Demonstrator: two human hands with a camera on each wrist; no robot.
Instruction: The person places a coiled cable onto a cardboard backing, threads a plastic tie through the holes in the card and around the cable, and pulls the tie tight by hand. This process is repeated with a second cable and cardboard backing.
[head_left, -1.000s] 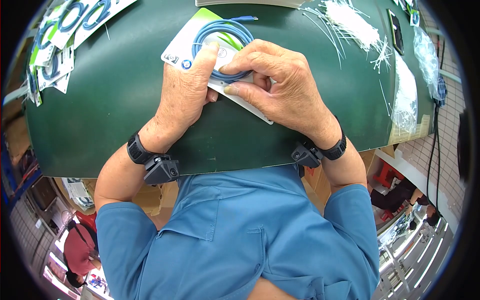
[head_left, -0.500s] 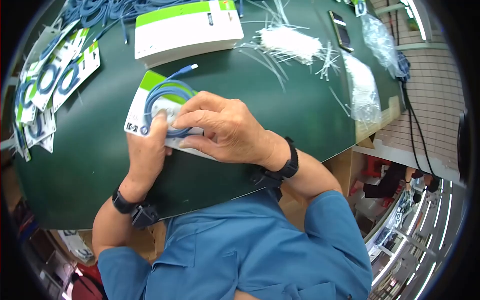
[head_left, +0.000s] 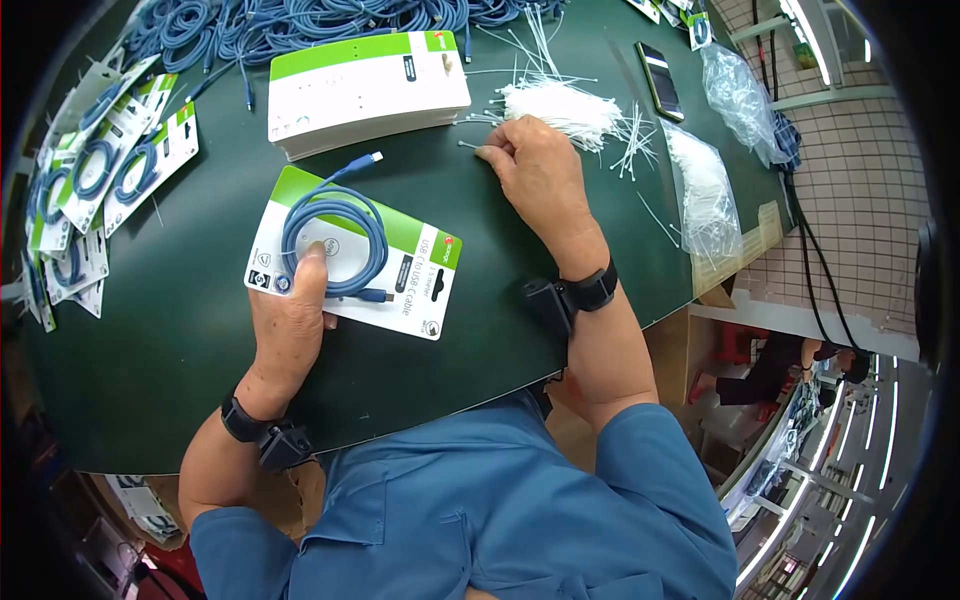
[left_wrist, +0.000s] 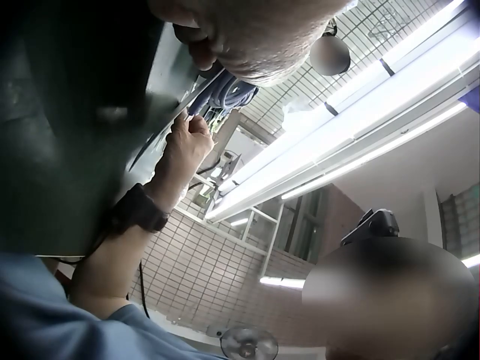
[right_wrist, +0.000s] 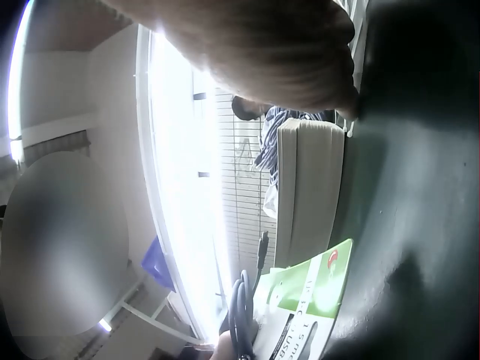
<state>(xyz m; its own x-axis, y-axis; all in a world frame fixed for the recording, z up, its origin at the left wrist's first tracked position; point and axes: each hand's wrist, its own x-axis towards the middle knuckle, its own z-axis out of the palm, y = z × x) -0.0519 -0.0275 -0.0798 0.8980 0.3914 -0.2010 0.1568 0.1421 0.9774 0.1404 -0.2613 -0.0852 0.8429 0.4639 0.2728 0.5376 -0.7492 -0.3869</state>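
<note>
My left hand [head_left: 287, 335] holds a white and green cable card [head_left: 408, 312] at its lower left corner, thumb on top and fingers underneath. On the card lies a coiled blue USB-C cable [head_left: 376, 250], its two plugs sticking out above and below the loops. My right hand [head_left: 548, 185] is at the near left edge of a pile of white cable ties [head_left: 565, 112]. Thumb and forefinger pinch a cable tie [head_left: 466, 144], whose end shows left of the fingertips. In the right wrist view the card [right_wrist: 330, 281] appears low in the frame.
A stack of blank cards [head_left: 365, 95] stands behind the held card, with a heap of blue cables [head_left: 330, 25] beyond. Finished-looking carded cables [head_left: 150, 170] lie at the left. A phone [head_left: 660, 82] and a bag of cable ties [head_left: 705, 195] lie at the right.
My right hand has left the cable coil and moved right to the cable ties. The left hand still holds the card. The head view has shifted, showing more of the table's back.
</note>
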